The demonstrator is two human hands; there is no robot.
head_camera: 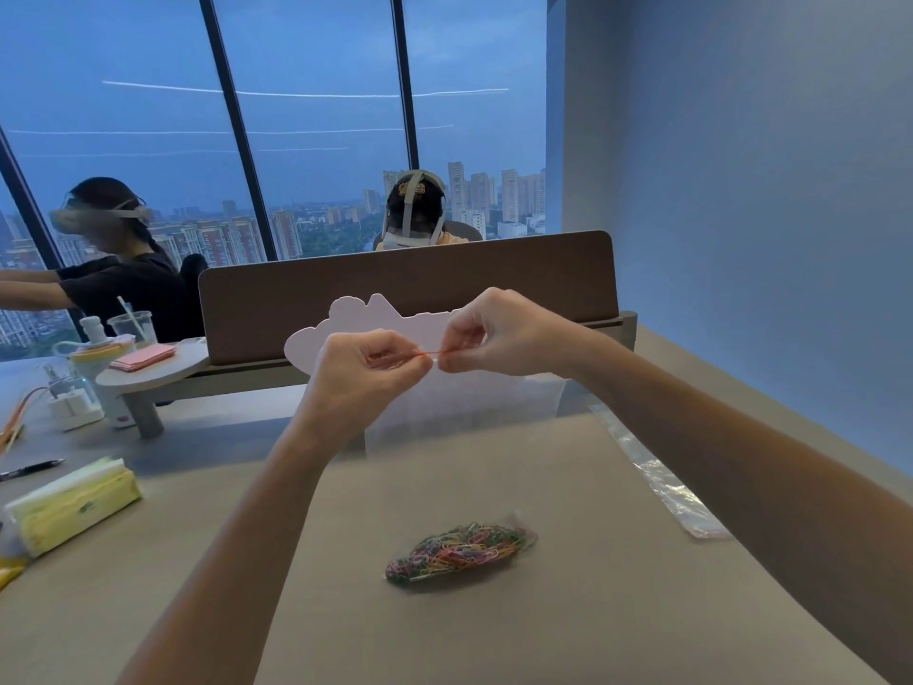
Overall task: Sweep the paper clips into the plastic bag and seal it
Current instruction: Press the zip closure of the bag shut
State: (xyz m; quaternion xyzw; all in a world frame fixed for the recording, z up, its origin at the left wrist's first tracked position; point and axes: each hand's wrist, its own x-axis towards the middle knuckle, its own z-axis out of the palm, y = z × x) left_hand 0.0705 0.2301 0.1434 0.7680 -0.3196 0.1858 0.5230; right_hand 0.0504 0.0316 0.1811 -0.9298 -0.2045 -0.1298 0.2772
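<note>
A heap of coloured paper clips (460, 546) lies on the beige table (568, 610) in front of me, seemingly inside a thin clear wrapper. I hold a clear plastic bag (464, 412) up above the table, well behind the clips. Its red seal strip (435, 354) runs along the top edge. My left hand (368, 363) and my right hand (499, 333) both pinch that strip, fingertips almost touching. The bag hangs down from them, with its lower edge close to the table.
Another flat clear plastic bag (657, 479) lies at the table's right edge. A yellow tissue pack (69, 506) and a pen (29, 469) are at the left. A brown divider (410, 284) with a white cloud-shaped board (355, 321) stands behind. Two people sit beyond.
</note>
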